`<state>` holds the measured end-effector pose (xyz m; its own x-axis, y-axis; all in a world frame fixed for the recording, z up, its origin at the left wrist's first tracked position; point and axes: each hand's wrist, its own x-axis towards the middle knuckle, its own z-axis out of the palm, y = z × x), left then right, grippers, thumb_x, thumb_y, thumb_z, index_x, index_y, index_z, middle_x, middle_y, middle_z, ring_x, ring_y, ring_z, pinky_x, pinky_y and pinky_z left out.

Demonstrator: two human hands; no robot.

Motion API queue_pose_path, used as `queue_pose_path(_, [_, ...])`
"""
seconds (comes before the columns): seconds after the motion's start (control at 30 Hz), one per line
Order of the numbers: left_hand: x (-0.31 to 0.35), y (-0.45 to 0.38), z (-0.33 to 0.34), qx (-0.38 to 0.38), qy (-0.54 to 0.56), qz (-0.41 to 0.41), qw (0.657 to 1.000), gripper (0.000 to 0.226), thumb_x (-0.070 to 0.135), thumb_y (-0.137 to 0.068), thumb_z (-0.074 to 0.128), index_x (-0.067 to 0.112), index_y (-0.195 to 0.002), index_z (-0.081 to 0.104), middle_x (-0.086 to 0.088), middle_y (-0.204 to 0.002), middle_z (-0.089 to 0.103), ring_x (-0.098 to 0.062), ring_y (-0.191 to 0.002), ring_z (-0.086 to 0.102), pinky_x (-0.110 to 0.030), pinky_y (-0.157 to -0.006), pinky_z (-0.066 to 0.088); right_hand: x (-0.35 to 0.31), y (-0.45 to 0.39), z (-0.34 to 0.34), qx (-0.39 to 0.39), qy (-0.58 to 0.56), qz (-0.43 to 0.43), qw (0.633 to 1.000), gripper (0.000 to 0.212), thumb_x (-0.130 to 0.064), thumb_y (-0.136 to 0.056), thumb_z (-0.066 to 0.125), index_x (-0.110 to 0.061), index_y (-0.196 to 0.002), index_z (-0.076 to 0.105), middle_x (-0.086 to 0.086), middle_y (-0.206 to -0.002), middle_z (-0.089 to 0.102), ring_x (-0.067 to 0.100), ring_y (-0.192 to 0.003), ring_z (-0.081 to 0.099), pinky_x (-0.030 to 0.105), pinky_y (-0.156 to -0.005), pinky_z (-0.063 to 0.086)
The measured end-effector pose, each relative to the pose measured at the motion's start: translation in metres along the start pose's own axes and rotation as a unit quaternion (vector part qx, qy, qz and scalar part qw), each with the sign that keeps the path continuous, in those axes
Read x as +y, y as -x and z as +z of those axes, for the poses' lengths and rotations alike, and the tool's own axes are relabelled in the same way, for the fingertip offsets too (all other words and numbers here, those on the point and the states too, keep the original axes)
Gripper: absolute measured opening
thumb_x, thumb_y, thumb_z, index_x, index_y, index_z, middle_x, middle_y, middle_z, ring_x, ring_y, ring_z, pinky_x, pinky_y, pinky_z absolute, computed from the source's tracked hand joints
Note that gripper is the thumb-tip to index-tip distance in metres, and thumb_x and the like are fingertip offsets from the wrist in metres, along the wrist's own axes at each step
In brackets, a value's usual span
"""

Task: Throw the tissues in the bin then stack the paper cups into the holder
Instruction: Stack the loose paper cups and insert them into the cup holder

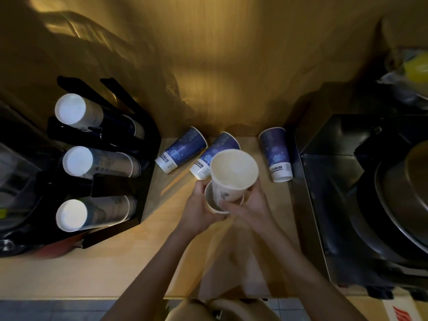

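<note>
Over the wooden counter [115, 262], my right hand [252, 200] holds a white paper cup [234, 174] upright, its base entering a second white cup [212, 202] gripped by my left hand [199, 205]. Three dark blue paper cups lie on their sides by the back wall: one at the left [181, 149], one in the middle [214, 151] partly behind the white cup, one at the right [276, 154]. A black cup holder [111, 181] at the left carries three stacks of cups [97, 162] lying sideways. I see no tissues and no bin.
A black metal machine [347, 193] with a round steel pan [407, 200] fills the right side. A dark appliance [16, 181] stands left of the holder. A wooden wall [220, 66] closes the back. The counter's front edge runs near the bottom, above a tiled floor.
</note>
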<state>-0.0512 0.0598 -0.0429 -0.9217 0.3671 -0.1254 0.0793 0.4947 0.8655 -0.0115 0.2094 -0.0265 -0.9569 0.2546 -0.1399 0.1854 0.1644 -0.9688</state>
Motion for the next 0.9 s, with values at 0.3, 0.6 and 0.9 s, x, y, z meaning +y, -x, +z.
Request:
queue_pose_path(0.3, [0.002, 0.000, 0.002, 0.009, -0.009, 0.003, 1.000, 0.080, 0.027, -0.049, 0.089, 0.025, -0.109, 0.035, 0.008, -0.110, 0.050, -0.014, -0.102, 0.055, -0.022, -0.074, 0.043, -0.001, 0.014, 0.001, -0.041, 0.124, 0.006, 0.991, 0.111, -0.051, -0.052, 0.079, -0.041, -0.139, 0.012, -0.011, -0.137, 0.037, 0.006, -0.123, 0.038, 0.028, -0.097, 0.040])
queue_pose_path(0.6, [0.022, -0.014, 0.006, 0.000, -0.123, -0.018, 0.992, 0.091, 0.039, -0.050, 0.085, 0.025, -0.123, 0.032, 0.001, -0.121, 0.053, -0.017, -0.108, 0.050, -0.028, -0.075, 0.044, -0.006, 0.005, -0.011, -0.023, 0.199, -0.002, 0.980, 0.090, -0.060, -0.054, 0.073, -0.032, -0.130, 0.034, -0.007, -0.126, 0.051, 0.013, -0.112, 0.049, 0.029, -0.087, 0.045])
queue_pose_path(0.9, [0.065, -0.014, 0.063, -0.083, -0.107, 0.058, 0.989, 0.110, 0.043, -0.057, 0.079, 0.020, -0.142, 0.013, -0.004, -0.149, 0.032, -0.021, -0.131, 0.037, -0.036, -0.103, 0.036, 0.002, 0.029, -0.071, 0.070, 0.189, 0.029, 0.979, 0.103, -0.038, -0.060, 0.083, -0.022, -0.141, 0.022, 0.006, -0.139, 0.043, 0.021, -0.125, 0.043, 0.042, -0.104, 0.040])
